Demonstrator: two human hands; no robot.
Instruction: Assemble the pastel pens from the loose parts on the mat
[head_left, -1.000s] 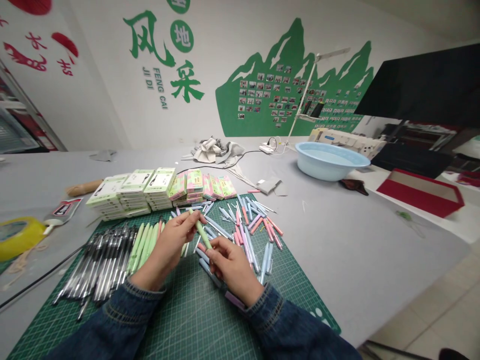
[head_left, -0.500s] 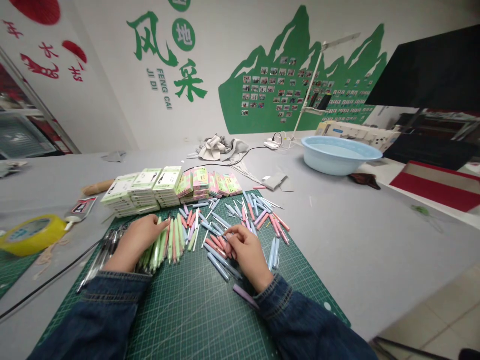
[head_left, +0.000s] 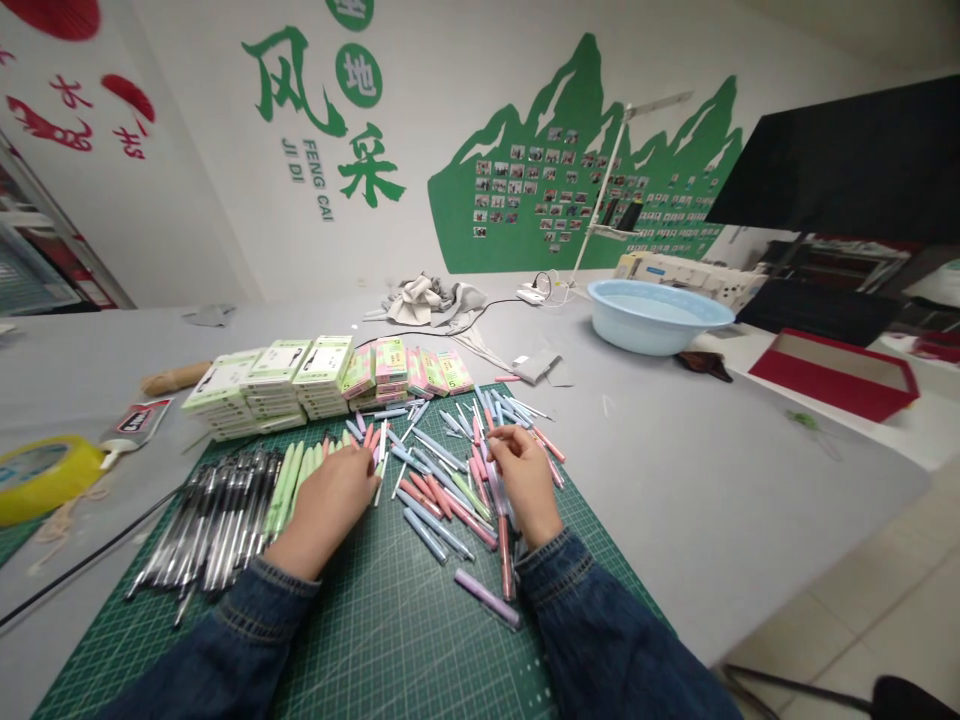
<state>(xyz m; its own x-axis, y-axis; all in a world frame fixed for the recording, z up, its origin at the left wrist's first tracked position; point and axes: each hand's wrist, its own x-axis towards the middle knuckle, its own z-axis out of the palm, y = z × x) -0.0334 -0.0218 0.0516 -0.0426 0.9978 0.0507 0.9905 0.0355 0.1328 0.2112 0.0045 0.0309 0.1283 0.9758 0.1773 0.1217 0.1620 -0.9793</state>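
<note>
My left hand (head_left: 328,508) is over the right end of a row of pens, back upward and fingers curled. Its fingertips and whatever they touch are partly hidden. Light green pens (head_left: 289,470) lie just left of it, beside a row of clear pens with black parts (head_left: 225,520). My right hand (head_left: 527,484) is closed, thumb and fingers together over the loose pile; I cannot make out what is between them. Around it are blue pens (head_left: 425,536), a green pen (head_left: 471,495), a dark red pen (head_left: 505,560) and a lilac pen (head_left: 487,599).
On the green cutting mat (head_left: 390,640) the pens lie spread. Behind them stand stacked white-green boxes (head_left: 281,365) and pink-green boxes (head_left: 391,365). Yellow tape (head_left: 82,465) and a glue tube (head_left: 139,425) are left; a blue basin (head_left: 660,325) and red box (head_left: 832,375) right.
My left hand has moved right, uncovering the black and green pens. My right hand has shifted up and right; a green pen and a dark red pen now show beside it.
</note>
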